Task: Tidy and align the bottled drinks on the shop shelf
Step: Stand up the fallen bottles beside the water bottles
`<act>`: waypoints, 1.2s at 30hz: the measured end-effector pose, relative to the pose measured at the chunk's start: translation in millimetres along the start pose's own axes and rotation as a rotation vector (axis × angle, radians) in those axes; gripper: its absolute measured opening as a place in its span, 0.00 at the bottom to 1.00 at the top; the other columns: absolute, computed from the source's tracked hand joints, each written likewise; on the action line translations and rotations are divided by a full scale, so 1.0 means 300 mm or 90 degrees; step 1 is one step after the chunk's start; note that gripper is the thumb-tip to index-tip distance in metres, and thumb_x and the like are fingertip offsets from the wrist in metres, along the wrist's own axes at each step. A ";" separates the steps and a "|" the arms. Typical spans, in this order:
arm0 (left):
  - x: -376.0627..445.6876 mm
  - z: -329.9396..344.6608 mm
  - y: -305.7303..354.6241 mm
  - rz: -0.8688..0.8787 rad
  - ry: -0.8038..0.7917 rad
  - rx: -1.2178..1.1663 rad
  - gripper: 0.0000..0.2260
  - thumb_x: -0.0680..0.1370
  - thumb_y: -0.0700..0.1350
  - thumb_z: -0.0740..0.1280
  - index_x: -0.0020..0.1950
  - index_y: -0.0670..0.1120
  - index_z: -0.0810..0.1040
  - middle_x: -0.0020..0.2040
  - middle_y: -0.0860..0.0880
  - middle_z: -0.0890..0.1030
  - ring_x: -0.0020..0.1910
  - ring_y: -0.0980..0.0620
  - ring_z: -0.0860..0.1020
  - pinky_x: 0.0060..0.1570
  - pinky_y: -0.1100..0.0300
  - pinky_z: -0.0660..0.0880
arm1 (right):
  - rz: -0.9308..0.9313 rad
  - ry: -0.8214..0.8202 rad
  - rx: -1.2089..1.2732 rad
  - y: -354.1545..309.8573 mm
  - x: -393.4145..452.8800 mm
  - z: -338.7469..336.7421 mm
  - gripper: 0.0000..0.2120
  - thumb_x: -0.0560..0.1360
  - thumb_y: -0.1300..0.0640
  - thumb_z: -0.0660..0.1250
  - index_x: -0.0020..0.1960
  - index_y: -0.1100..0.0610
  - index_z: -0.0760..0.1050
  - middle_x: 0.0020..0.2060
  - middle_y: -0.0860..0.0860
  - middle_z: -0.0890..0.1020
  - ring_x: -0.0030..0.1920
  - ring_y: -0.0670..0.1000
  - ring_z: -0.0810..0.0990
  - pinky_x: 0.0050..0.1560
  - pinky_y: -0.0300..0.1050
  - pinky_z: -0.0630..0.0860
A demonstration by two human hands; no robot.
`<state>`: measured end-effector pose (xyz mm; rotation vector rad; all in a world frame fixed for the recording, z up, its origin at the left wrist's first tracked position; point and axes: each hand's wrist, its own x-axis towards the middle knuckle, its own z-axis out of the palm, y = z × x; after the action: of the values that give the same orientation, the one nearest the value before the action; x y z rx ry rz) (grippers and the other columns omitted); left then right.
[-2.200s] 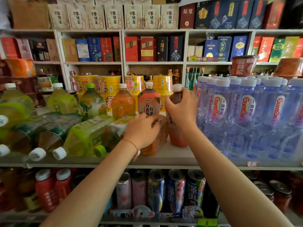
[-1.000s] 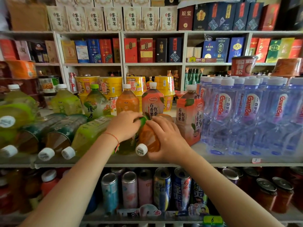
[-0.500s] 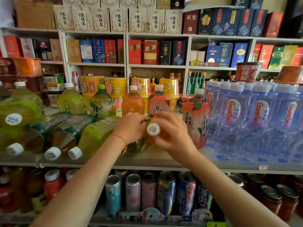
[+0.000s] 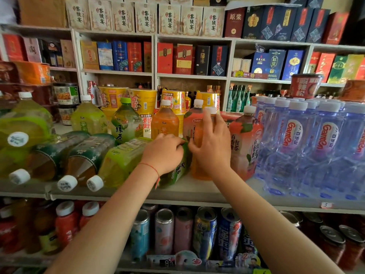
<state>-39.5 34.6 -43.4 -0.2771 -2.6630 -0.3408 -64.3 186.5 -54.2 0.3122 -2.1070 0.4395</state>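
Shop shelving stacked with boxed goods stood behind a shelf of bottled drinks. On it the right hand had its fingers spread around an upright orange tea bottle, long axis vertical, close beside a red fruit-tea bottle. Just left, the left hand curled over a green tea bottle lying on its side, axis pointing outward, so that hand seemed nearer for righting it.
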 end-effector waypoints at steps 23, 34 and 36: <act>-0.309 -0.002 -0.062 -0.088 0.061 -0.016 0.37 0.79 0.62 0.64 0.81 0.57 0.47 0.65 0.41 0.74 0.55 0.42 0.80 0.47 0.54 0.78 | -0.068 -0.345 0.139 -0.093 -0.239 -0.034 0.38 0.80 0.52 0.63 0.82 0.46 0.44 0.81 0.50 0.50 0.62 0.57 0.78 0.44 0.47 0.76; -0.296 -0.003 -0.017 0.073 0.436 -0.130 0.13 0.73 0.52 0.75 0.48 0.47 0.75 0.31 0.54 0.74 0.27 0.53 0.72 0.23 0.62 0.66 | -0.020 -0.306 0.329 -0.064 -0.222 -0.023 0.51 0.71 0.56 0.74 0.81 0.45 0.42 0.79 0.49 0.54 0.79 0.50 0.56 0.74 0.55 0.66; -0.251 -0.052 0.020 0.098 0.475 -0.142 0.11 0.75 0.52 0.72 0.45 0.47 0.74 0.30 0.54 0.73 0.26 0.53 0.71 0.23 0.62 0.65 | -0.005 -0.273 0.385 -0.065 -0.224 -0.030 0.56 0.69 0.52 0.79 0.81 0.46 0.43 0.78 0.47 0.56 0.77 0.43 0.55 0.73 0.40 0.62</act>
<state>34.8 25.6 -62.3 -0.3392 -1.8628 -0.5632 -13.8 176.2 -102.7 0.8229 -2.3368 1.0858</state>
